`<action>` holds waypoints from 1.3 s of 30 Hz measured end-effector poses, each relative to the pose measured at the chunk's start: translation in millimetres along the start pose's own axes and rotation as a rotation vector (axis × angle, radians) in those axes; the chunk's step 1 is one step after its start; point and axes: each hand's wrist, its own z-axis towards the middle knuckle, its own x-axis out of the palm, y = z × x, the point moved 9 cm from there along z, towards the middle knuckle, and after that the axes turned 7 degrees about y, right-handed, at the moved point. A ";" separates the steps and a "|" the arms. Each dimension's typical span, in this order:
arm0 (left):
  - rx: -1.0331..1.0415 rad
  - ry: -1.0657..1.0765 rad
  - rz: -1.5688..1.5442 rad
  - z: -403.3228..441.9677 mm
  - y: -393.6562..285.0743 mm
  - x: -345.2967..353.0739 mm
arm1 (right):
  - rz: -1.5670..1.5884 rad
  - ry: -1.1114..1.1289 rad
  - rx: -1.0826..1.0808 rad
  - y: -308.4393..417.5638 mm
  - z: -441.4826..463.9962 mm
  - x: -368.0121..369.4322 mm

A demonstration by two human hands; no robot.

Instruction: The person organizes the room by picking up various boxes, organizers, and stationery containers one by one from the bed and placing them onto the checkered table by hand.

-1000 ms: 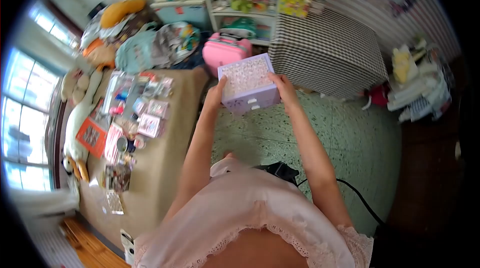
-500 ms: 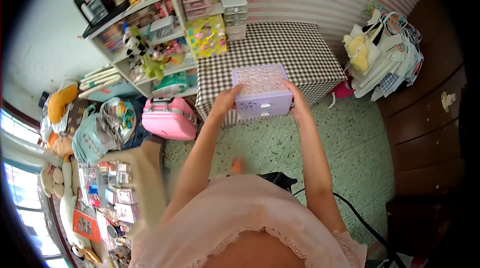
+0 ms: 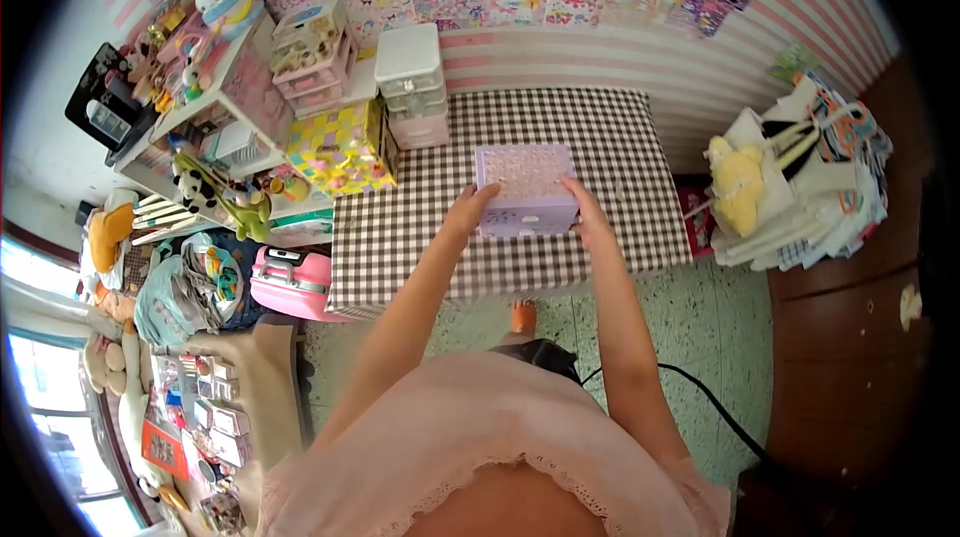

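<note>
A lilac box [image 3: 527,216] with two small white drawer pulls on its front and a pink patterned top is held between my two hands. My left hand [image 3: 470,209] grips its left side, thumb on the top edge. On the right side my right hand [image 3: 589,212] is closed round it, thumb also near the top. The box is over the black-and-white checked cloth [image 3: 420,247] of a table; whether its underside touches the cloth cannot be made out.
White drawers [image 3: 410,67] and a yellow patterned box [image 3: 340,149] stand at the table's back left. A pink suitcase [image 3: 292,282] is left of the table. Clothes [image 3: 800,207] hang at the right. A black cable [image 3: 710,407] crosses the floor.
The view has turned right and come closer to the checked table. The lilac box, still in both hands, has gone from above the floor to over the tabletop.
</note>
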 end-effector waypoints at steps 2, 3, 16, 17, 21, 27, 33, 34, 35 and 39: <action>0.006 -0.076 -0.017 30.9 -9.6 -0.5 | -0.015 0.054 0.016 3.0 53.3 -15.8; 0.014 -0.134 -0.035 42.9 -11.5 -4.8 | -0.031 0.090 0.028 8.2 70.2 -15.2; 0.226 -0.347 -0.131 181.1 -71.0 -77.4 | 0.048 0.087 -0.044 53.4 254.6 1.1; 0.218 -0.350 -0.136 186.6 -72.2 -79.7 | 0.045 0.087 -0.035 52.1 266.8 0.5; 0.303 -0.371 -0.174 203.3 -73.4 -89.9 | 0.004 0.041 -0.056 68.6 284.7 7.2; 0.255 -0.563 -0.044 209.8 -52.2 -100.6 | -0.016 -0.020 -0.180 66.3 306.3 8.1; 0.182 -0.749 -0.375 192.6 -51.5 -88.0 | 0.072 0.030 -0.265 65.0 301.1 23.9; 0.192 -0.804 -0.401 194.4 -46.8 -93.0 | 0.073 0.030 -0.265 65.5 300.0 25.8; 0.192 -0.806 -0.401 199.0 -43.4 -97.9 | 0.072 0.024 -0.266 65.9 298.1 26.4; 0.168 -0.766 -0.513 223.5 -9.7 -112.2 | 0.057 0.015 -0.259 69.1 291.6 27.8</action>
